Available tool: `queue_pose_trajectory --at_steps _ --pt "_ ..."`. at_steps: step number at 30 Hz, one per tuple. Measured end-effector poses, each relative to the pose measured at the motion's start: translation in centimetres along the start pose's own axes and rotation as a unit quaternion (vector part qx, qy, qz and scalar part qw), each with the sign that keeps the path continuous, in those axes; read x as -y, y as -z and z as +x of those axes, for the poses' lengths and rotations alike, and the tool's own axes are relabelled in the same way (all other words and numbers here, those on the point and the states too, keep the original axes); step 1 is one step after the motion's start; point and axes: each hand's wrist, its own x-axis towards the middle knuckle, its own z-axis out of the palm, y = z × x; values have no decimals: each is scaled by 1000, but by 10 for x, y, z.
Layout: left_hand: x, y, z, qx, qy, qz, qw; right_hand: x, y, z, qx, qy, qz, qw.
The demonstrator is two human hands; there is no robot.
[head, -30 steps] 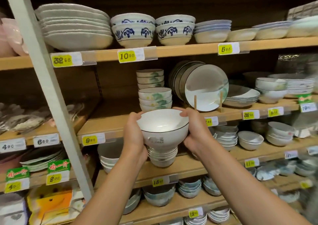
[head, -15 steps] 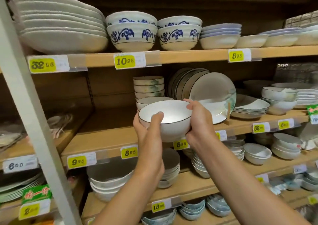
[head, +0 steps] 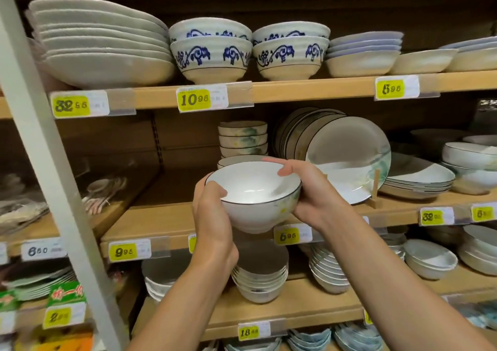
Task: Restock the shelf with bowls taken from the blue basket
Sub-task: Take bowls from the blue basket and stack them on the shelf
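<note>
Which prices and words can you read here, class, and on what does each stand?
"32 95": left tag, top shelf edge.
"10 96": middle tag, same edge.
"5 98": right tag, same edge.
"9 95": yellow tag, middle shelf edge.
"6 95": centre tag, same edge.
"18 98": bottom tag, lower shelf edge.
"6 80": white tag, left bay.
Blurred: green label, far-right tags.
Small digits uncertain.

the white bowl, gripped by left hand and right hand, is now up from the lower stack to the middle shelf front edge.
</note>
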Motion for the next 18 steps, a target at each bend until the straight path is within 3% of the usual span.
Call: queue_pose_trajectory --at_steps 5,8,13,15,18 --pt "-1 -8 6 10 10 14 1000 7 9 2 30 -3 0 1000" --pt "-9 -6 19 43 59 0 997 3 11 -1 49 26 22 998" --pt "-20 -7 34 77 131 0 988 -11 0 -7 -10 91 7 996" --pt "-16 -9 30 42 89 -10 995 -11 -1 -3 -49 110 22 992" --pt "-3 -13 16 14 -36 -78 996 -12 -5 2 -99 150 51 982"
